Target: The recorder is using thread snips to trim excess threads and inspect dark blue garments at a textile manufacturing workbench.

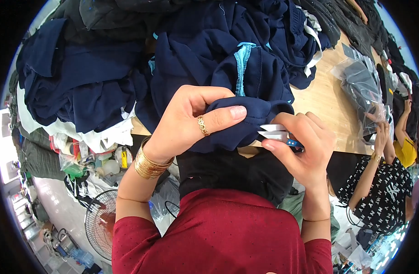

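My left hand (198,116) pinches the hemmed edge of a navy blue garment (186,50), thumb on top and fingers behind the cloth. My right hand (305,144) is closed around small thread snips (274,132) with a blue handle part. Their two pointed silver blades stand slightly apart and point left, beside the folded edge of the garment. A light blue strip (241,68) with stitched edges shows on the garment just beyond my left hand. The fingertips of my left hand are hidden under the fabric.
More navy garments (81,82) are piled at the left on white cloth, with black cloth (123,20) behind. On the wooden table (328,100) at the right lies a clear plastic bag (358,82). A co-worker in a patterned black top (378,192) sits at the right. A fan (102,223) stands lower left.
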### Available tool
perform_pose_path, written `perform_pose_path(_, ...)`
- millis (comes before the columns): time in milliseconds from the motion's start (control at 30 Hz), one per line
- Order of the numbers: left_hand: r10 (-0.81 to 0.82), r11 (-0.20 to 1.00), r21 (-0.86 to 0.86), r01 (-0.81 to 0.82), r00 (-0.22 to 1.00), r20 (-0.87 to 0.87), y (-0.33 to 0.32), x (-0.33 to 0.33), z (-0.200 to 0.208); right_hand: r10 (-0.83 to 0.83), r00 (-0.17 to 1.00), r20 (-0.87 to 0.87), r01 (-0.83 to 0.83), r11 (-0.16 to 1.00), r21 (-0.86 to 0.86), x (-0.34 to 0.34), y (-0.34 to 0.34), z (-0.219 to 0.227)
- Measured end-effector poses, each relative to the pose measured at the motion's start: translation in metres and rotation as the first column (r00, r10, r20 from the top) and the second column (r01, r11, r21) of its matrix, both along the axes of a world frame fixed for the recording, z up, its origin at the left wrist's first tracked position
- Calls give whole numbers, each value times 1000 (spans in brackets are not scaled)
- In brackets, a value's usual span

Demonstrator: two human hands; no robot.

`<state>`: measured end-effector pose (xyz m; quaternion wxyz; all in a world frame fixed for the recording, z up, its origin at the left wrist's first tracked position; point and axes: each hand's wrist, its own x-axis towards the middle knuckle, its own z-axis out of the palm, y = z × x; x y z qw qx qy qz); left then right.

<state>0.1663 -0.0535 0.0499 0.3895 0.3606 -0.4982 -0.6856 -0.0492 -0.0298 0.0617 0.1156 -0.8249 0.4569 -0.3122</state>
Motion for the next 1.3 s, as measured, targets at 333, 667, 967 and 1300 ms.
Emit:
perform_pose_path(333, 5, 998, -65, -3, 1000, 29, 0, -2, -2, -29, 998, -61, 24, 996, -81, 5, -1, 3)
perform_pose_path(667, 3, 999, -47, -1, 999, 43, 0, -3, -3, -24, 996, -81, 19, 998, -60, 5, -1, 5)
perform_pose_path(967, -3, 999, -39, 4, 999, 45, -1, -2, -4, 3, 1000, 0, -3, 1000, -26, 2, -4, 2)
perform_pose_path(1300, 12, 997, -83, -8, 999, 46, -1, -2, -4, -2, 998, 59, 1, 1000, 17, 3, -7, 4)
